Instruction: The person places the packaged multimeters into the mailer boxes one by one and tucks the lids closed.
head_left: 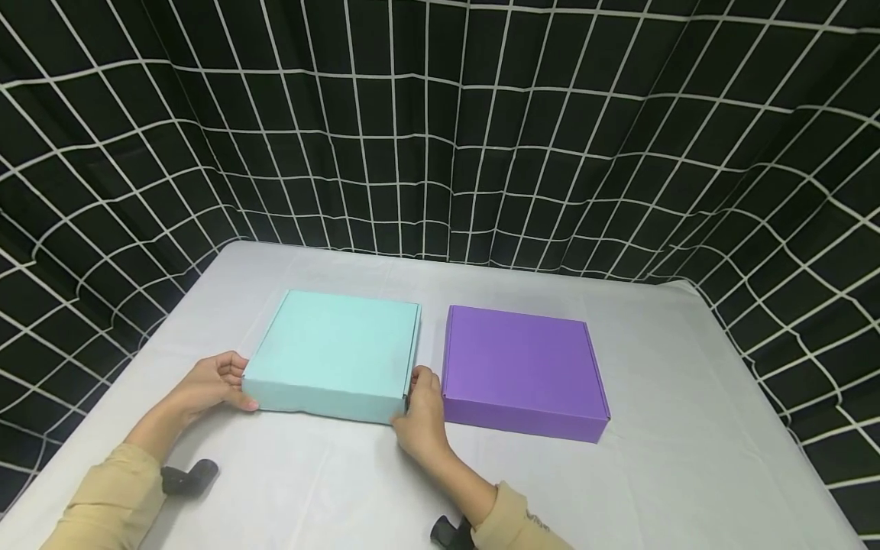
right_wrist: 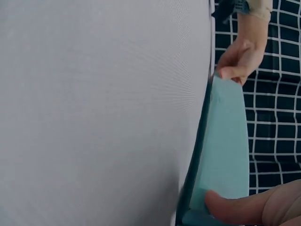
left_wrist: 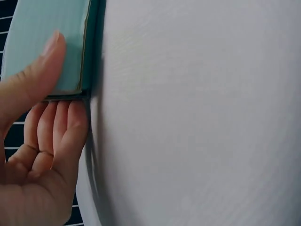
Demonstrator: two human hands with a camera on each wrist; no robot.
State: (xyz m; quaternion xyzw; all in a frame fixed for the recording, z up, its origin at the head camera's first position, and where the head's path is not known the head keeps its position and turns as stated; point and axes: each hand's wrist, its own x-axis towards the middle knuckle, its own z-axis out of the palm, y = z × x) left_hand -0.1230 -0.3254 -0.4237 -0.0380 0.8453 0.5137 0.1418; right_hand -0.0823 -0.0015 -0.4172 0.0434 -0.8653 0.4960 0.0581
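Note:
A flat, closed light-teal cardboard box (head_left: pixel 337 344) sits left of the middle of the white table. My left hand (head_left: pixel 209 386) grips its front left corner, thumb on the front wall and fingers against the left side. At the opposite front corner my right hand (head_left: pixel 421 412) holds the box, its thumb (right_wrist: pixel 230 207) on the front wall in the right wrist view and its other fingers along the right side. In the left wrist view the fingers (left_wrist: pixel 70 122) bend against the end of the box.
A closed purple box (head_left: pixel 522 370) lies just right of the teal one, a narrow gap from my right hand. The white cloth-covered table (head_left: pixel 687 397) reaches back to a black curtain (head_left: pixel 440 137) with a white grid. Dark wrist-camera mounts (head_left: pixel 191 478) show by both sleeves.

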